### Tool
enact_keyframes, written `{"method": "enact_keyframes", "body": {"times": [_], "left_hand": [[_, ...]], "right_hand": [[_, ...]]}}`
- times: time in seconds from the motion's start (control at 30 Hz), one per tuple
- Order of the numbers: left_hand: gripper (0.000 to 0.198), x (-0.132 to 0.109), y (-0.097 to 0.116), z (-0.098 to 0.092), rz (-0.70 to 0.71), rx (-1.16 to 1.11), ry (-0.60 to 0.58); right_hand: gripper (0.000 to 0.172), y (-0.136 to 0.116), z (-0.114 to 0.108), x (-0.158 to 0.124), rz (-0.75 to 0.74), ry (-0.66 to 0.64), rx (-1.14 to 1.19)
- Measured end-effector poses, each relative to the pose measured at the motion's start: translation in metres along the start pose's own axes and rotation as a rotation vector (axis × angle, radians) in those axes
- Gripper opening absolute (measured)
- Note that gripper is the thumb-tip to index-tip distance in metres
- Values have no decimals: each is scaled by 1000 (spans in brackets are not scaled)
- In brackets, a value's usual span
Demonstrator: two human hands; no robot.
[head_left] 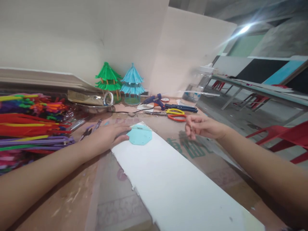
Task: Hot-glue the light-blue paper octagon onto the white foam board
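My left hand (pixel 115 136) lies on the far end of a long white board (pixel 163 173), its fingers stretched out to the edge of a light teal octagon (pixel 141 135). The octagon is flat on the board and carries a few small dark dots, with a short dark mark near its far edge. Above the table, right of the board, my right hand (pixel 202 126) is raised with thumb and fingers pinched together. Whatever it may hold is too small and blurred to name. Scissors (pixel 176 115) with yellow and orange handles lie just beyond it.
Colourful pipe cleaners (pixel 33 125) are heaped at the left. Along the back stand a green tiered-roof model (pixel 108 80), a blue one (pixel 132 85) and a clear plastic jug (pixel 196 86). A blue glue gun (pixel 153 101) and dark blue pliers-like tool (pixel 181 108) lie before them.
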State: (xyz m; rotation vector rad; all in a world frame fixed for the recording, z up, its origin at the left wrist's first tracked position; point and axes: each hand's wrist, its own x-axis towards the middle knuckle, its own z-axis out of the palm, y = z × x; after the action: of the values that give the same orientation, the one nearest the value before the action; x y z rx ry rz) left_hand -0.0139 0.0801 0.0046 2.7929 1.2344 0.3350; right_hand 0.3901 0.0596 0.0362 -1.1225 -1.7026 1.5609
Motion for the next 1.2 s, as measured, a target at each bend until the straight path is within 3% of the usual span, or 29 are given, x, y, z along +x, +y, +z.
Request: {"method": "enact_keyframes", "body": {"times": [0.07, 0.13, 0.23, 0.37, 0.53, 0.67, 0.87, 1.0, 1.1, 1.2], "left_hand": [[63, 0, 0, 0, -2, -4, 3], [65, 0, 0, 0, -11, -2, 7], [66, -2, 3, -1, -19, -4, 17], [71, -3, 6, -3, -20, -3, 27], [79, -1, 2, 0, -12, -7, 15], [78, -1, 1, 2, -16, -2, 36], [60, -1, 7, -3, -31, 22, 8], [56, 0, 11, -5, -44, 27, 8], [56, -2, 10, -4, -22, 32, 37], [58, -3, 6, -1, -19, 39, 41]], "right_hand": [[48, 1, -5, 5, -100, 168, -31], [49, 3, -9, 15, -165, 228, -151], [52, 8, -13, 32, -192, 290, -547], [27, 14, -23, 55, -212, 437, -906], [37, 12, -38, 82, -179, 353, -1033], [48, 5, -39, 85, -187, 293, -1082], [63, -13, -4, 67, -270, 188, -1060], [57, -22, 34, 78, -327, 108, -987], [53, -22, 60, 94, -252, 195, -978], [36, -20, 66, 102, -226, 220, -937]]}}
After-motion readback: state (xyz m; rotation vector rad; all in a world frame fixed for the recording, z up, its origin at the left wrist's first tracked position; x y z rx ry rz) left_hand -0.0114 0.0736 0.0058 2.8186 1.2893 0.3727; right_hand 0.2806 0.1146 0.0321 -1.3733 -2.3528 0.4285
